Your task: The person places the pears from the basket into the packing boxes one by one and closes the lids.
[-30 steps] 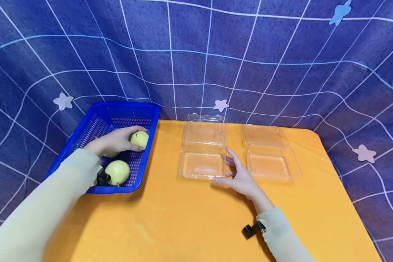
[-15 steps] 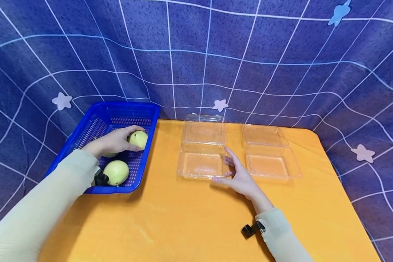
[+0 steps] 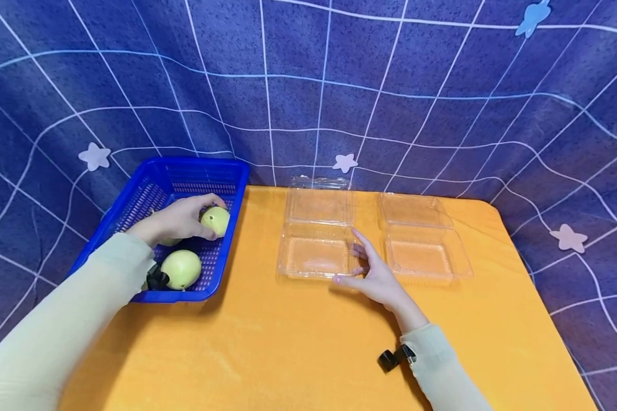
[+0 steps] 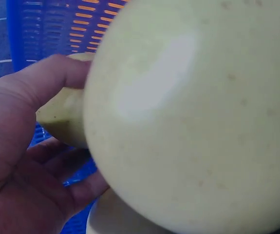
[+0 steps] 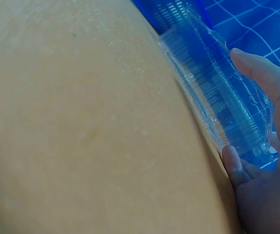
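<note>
My left hand (image 3: 181,218) is inside the blue basket (image 3: 228,249). Its thumb and fingers curl round a round pale yellow-green fruit (image 3: 216,221) near the basket's right wall; the left wrist view shows this fruit (image 4: 62,117) partly hidden behind another. That nearer fruit (image 4: 193,126) fills much of the left wrist view. In the head view it is the fruit (image 3: 181,269) below my wrist. My right hand (image 3: 378,278) is at the right side of a clear plastic clamshell box (image 3: 316,257), fingers loosely spread, thumb by its front corner. Contact is hard to judge.
A second clear clamshell box (image 3: 421,257) lies open to the right of the first, lid toward the back. More fruit lies under my left forearm, mostly hidden. An orange cloth (image 3: 288,342) covers the table; a blue gridded curtain (image 3: 308,85) hangs behind.
The head view has shifted very slightly. My left hand keeps its hold on the fruit in the basket, and my right hand stays by the box.
</note>
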{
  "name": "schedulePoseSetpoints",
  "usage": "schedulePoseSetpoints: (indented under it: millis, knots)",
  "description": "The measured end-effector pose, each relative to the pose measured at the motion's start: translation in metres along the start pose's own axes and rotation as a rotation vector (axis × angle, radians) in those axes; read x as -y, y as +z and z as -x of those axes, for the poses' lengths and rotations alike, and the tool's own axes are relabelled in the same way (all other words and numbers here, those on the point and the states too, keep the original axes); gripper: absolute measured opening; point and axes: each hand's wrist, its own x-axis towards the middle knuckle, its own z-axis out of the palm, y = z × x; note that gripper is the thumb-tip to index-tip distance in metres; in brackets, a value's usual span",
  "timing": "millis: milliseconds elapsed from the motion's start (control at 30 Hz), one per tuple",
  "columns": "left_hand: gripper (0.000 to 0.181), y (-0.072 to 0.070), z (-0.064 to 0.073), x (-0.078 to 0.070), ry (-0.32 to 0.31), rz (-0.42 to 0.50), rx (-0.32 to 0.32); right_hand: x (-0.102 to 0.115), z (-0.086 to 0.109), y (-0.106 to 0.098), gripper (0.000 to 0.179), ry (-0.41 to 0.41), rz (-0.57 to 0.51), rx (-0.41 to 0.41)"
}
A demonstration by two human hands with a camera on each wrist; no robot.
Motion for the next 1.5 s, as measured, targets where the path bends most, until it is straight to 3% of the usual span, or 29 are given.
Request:
schedulePoseSetpoints:
  millis: [167, 300, 467, 600, 833, 1167, 1500]
  knots:
    - [0.063, -0.005, 0.002, -0.002, 0.033, -0.013, -0.019, 0.001, -0.001, 0.001, 0.118, -0.007, -0.012, 0.004]
    - [0.061, -0.012, 0.004, -0.007, 0.03, -0.013, -0.07, 0.002, -0.001, 0.001, 0.118, -0.007, -0.011, 0.001]
    - [0.062, -0.018, 0.006, -0.017, -0.02, 0.004, -0.146, 0.0, 0.0, 0.0, 0.117, -0.009, -0.003, -0.007]
    - [0.061, -0.023, 0.009, -0.022, -0.071, 0.076, -0.201, 0.0, -0.001, 0.0, 0.117, -0.011, -0.001, -0.008]
    - [0.06, -0.029, 0.018, -0.026, -0.104, 0.153, -0.267, -0.002, -0.001, 0.001, 0.118, -0.006, 0.008, -0.003]
    - [0.057, -0.02, 0.028, -0.045, -0.107, 0.17, -0.287, -0.003, 0.0, 0.002, 0.119, -0.004, 0.013, -0.011]
    - [0.058, -0.013, 0.043, -0.07, -0.049, 0.234, -0.345, -0.004, -0.001, 0.001, 0.118, -0.009, 0.015, -0.009]
